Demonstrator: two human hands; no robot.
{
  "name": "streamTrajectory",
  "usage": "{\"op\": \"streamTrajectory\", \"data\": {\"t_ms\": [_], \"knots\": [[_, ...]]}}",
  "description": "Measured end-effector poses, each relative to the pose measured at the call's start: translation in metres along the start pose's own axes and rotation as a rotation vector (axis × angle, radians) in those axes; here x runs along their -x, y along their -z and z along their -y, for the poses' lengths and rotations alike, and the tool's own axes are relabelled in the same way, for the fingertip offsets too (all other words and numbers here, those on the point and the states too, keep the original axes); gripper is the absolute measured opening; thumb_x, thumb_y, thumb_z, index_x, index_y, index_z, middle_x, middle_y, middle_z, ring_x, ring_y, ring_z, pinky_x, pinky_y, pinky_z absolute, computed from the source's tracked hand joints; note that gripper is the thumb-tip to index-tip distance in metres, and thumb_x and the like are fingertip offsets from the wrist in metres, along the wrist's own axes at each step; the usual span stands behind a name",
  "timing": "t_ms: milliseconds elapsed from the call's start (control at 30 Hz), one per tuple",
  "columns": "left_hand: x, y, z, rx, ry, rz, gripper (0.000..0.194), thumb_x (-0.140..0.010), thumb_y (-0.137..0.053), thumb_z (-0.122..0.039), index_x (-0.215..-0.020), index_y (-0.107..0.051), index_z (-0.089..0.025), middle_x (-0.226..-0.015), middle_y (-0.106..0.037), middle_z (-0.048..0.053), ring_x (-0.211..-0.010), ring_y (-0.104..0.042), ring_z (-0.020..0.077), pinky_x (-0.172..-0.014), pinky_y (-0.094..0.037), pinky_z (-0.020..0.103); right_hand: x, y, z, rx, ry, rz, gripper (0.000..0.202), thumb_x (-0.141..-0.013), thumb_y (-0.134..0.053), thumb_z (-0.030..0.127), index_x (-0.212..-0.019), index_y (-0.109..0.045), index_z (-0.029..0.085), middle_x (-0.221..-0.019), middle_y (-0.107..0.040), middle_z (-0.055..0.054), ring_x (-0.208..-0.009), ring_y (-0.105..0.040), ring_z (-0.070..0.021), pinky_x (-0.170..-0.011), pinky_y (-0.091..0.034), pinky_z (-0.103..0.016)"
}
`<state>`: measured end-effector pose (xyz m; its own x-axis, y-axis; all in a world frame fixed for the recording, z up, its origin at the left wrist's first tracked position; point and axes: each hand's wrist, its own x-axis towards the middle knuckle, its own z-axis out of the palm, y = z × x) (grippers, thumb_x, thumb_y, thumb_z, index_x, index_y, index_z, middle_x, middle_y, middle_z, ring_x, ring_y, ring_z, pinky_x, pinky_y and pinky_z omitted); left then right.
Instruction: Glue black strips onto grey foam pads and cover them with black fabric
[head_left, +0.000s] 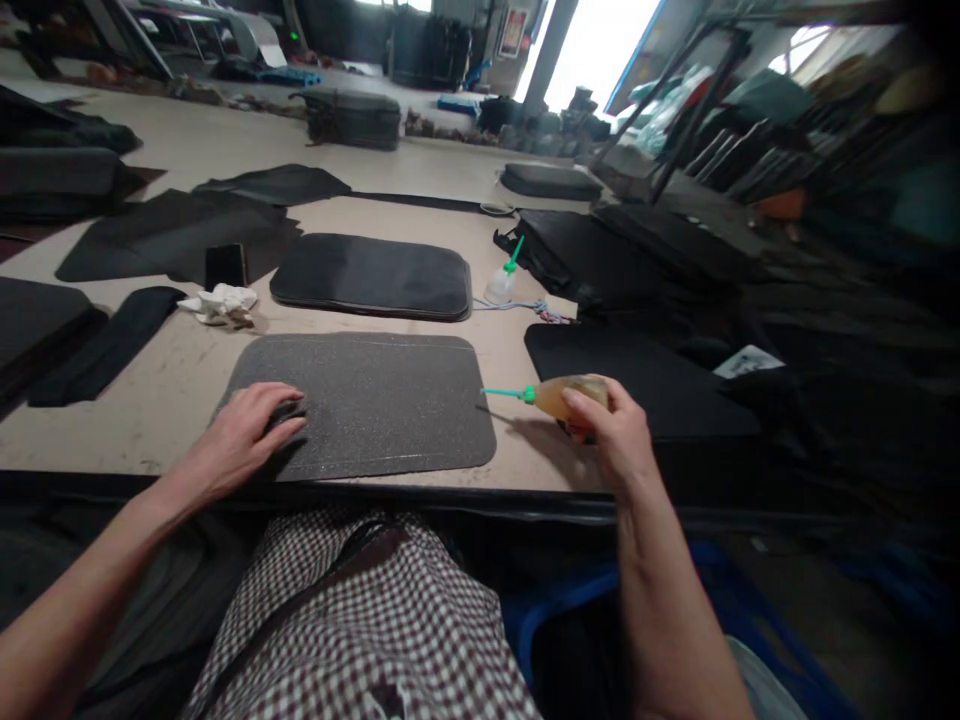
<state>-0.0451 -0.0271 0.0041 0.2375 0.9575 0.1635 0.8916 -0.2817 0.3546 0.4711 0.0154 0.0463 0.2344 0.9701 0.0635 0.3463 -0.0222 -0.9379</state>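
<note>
A dark grey panel with rounded corners (390, 410) lies flat before me, its surface speckled and shiny in places. On its left end rests my left hand (251, 432), fingers and thumb curled around a small dark thing that I cannot make out. My right hand (619, 425) grips a squeeze bottle of amber liquid (559, 398), held sideways. The bottle's thin green nozzle points left, its tip over the panel's right edge.
Behind the panel lies a stack of black padded pieces (371, 275). A second nozzle bottle (501, 285) stands to its right, near a cord. Crumpled white tissue (220, 303) and a black phone (226, 266) are at left. Black sheets (622, 375) lie at right.
</note>
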Motion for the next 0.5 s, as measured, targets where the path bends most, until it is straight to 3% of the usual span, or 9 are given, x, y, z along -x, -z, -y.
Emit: {"op": "streamTrajectory", "data": {"t_ms": [100, 233, 500], "knots": [[-0.021, -0.017, -0.026, -0.03, -0.037, 0.063, 0.047, -0.099, -0.046, -0.056, -0.134, -0.056, -0.025, -0.14, -0.057, 0.011, -0.126, -0.053, 0.0296, -0.111, -0.044, 0.046, -0.017, -0.031, -0.004, 0.005, 0.037, -0.021, 0.061, -0.071, -0.08, 0.06, -0.113, -0.065, 0.019, -0.095, -0.069, -0.004, -0.057, -0.057, -0.015, -0.044, -0.048, -0.026], [-0.032, -0.027, -0.038, -0.131, -0.038, 0.077, 0.046, -0.101, -0.044, -0.052, -0.132, -0.059, -0.022, -0.137, -0.059, 0.013, -0.123, -0.053, 0.031, -0.106, -0.048, 0.048, -0.032, -0.052, -0.008, 0.083, 0.065, -0.079, 0.067, -0.072, -0.078, 0.064, -0.119, -0.065, 0.018, -0.099, -0.069, -0.005, -0.06, -0.058, -0.0151, -0.048, -0.05, -0.027], [-0.034, -0.033, -0.034, -0.186, -0.031, 0.072, 0.044, -0.101, -0.045, -0.051, -0.13, -0.063, -0.023, -0.134, -0.061, 0.012, -0.119, -0.055, 0.0324, -0.101, -0.05, 0.048, -0.033, -0.031, -0.016, 0.228, 0.126, -0.137, 0.063, -0.072, -0.075, 0.061, -0.117, -0.066, 0.018, -0.097, -0.069, -0.006, -0.072, -0.061, -0.0207, -0.059, -0.054, -0.031]]}}
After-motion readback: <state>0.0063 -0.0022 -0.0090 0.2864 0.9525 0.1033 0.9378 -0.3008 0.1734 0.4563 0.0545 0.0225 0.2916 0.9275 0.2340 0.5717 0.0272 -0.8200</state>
